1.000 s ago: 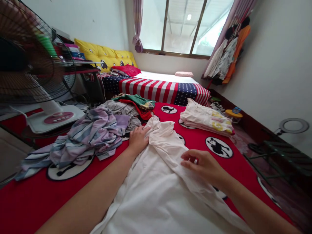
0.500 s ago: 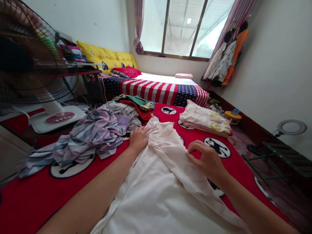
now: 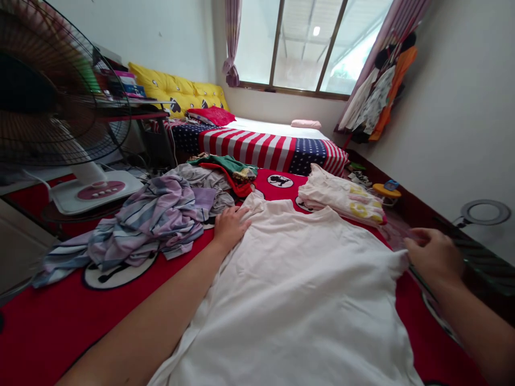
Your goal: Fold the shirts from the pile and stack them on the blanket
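A white T-shirt (image 3: 306,289) lies spread flat on a red blanket (image 3: 60,316) with black-and-white cartoon patches. My left hand (image 3: 230,226) presses down on the shirt's left shoulder, fingers flat. At the shirt's right edge my right hand (image 3: 432,256) pinches the sleeve and holds it out to the side, past the blanket's edge.
A heap of striped and grey clothes (image 3: 153,220) lies left of the shirt, with green and red garments (image 3: 229,169) behind it. A folded pale stack (image 3: 341,195) sits at the far right. A standing fan (image 3: 52,107) is at the left, a flag-patterned bed (image 3: 273,147) behind.
My right hand took the folded-over right side of the shirt and pulled it out to the right, so the shirt now lies open and flat. My left hand stayed in place.
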`<state>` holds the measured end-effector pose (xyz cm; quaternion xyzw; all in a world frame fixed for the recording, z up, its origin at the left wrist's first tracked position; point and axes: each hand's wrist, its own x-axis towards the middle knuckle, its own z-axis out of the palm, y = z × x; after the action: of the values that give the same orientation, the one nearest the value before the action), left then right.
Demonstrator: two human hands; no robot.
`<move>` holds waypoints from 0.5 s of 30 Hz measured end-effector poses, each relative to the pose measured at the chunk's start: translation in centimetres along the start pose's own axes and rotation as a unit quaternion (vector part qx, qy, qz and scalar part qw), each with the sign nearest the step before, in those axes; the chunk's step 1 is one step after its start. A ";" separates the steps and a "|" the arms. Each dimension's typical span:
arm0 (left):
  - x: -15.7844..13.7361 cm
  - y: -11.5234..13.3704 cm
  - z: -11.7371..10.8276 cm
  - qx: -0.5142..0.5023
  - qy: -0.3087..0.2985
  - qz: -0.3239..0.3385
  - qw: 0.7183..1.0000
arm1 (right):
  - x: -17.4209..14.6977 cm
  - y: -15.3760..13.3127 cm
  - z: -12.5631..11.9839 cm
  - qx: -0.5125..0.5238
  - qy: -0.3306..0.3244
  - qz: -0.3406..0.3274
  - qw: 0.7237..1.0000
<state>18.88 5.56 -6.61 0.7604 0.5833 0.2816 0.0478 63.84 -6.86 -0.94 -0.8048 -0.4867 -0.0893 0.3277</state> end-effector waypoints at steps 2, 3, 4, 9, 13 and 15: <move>0.1 -0.2 0.3 -0.081 0.035 -0.013 0.996 | -1.2 -2.9 1.2 0.012 -0.011 -0.014 1.000; 0.2 -0.4 0.4 -0.131 0.057 -0.024 0.989 | -1.9 -4.5 2.0 0.045 -0.052 -0.027 0.997; 0.3 -0.6 0.5 -0.177 0.079 -0.037 0.980 | -2.6 -6.1 2.9 0.075 -0.105 -0.037 0.991; 1.1 -2.4 0.5 -0.273 0.190 -0.129 0.934 | -5.0 -9.9 6.4 0.078 -0.236 -0.077 0.965; 2.2 -4.0 -0.3 -0.308 0.268 -0.213 0.888 | -4.6 -9.8 6.9 0.088 -0.251 -0.031 0.964; 2.7 -4.1 -0.9 -0.321 0.275 -0.220 0.879 | -3.6 -9.8 6.9 0.104 -0.266 -0.001 0.958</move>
<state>15.40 9.07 -6.48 0.4477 0.6026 0.6333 0.1880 52.56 -2.22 -3.59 -0.7605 -0.5636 0.1790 0.2682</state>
